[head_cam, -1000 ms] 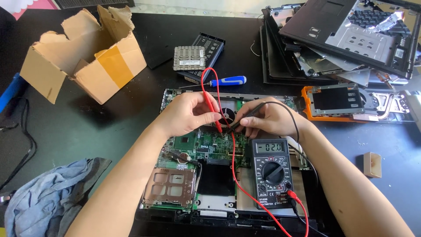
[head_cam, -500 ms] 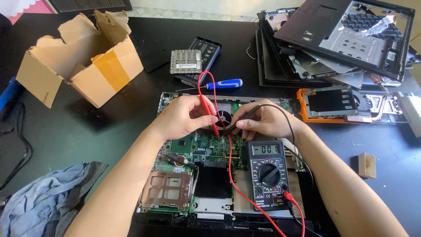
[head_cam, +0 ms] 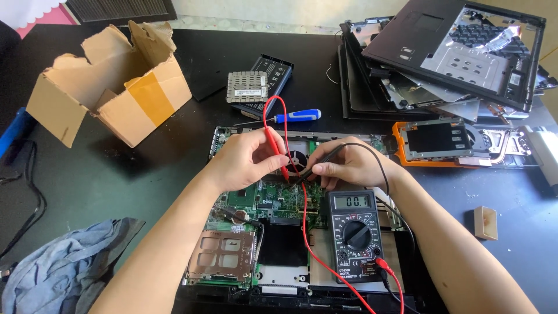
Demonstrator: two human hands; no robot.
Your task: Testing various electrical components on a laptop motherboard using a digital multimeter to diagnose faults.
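Observation:
An opened laptop base with its green circuit board [head_cam: 264,200] lies in front of me on the black table. My left hand [head_cam: 244,158] pinches a red test probe [head_cam: 283,166], tip down on the board near the fan. My right hand [head_cam: 349,166] grips a black test probe [head_cam: 317,166], its tip beside the red one. A dark grey multimeter [head_cam: 356,232] with a small display and round dial rests on the laptop base below my right hand. Red and black leads [head_cam: 325,267] run from it to the probes.
A torn cardboard box [head_cam: 110,93] stands at the far left. A blue-handled screwdriver [head_cam: 290,116], a battery pack [head_cam: 270,81] and a small metal module [head_cam: 247,87] lie behind the laptop. Stacked laptop shells [head_cam: 447,58] and an orange-framed drive caddy [head_cam: 436,142] sit right. Blue cloth [head_cam: 52,273] lies lower left.
Both hands stay on the probes at the same spot of the board; the view has shifted slightly. The multimeter display reading has changed.

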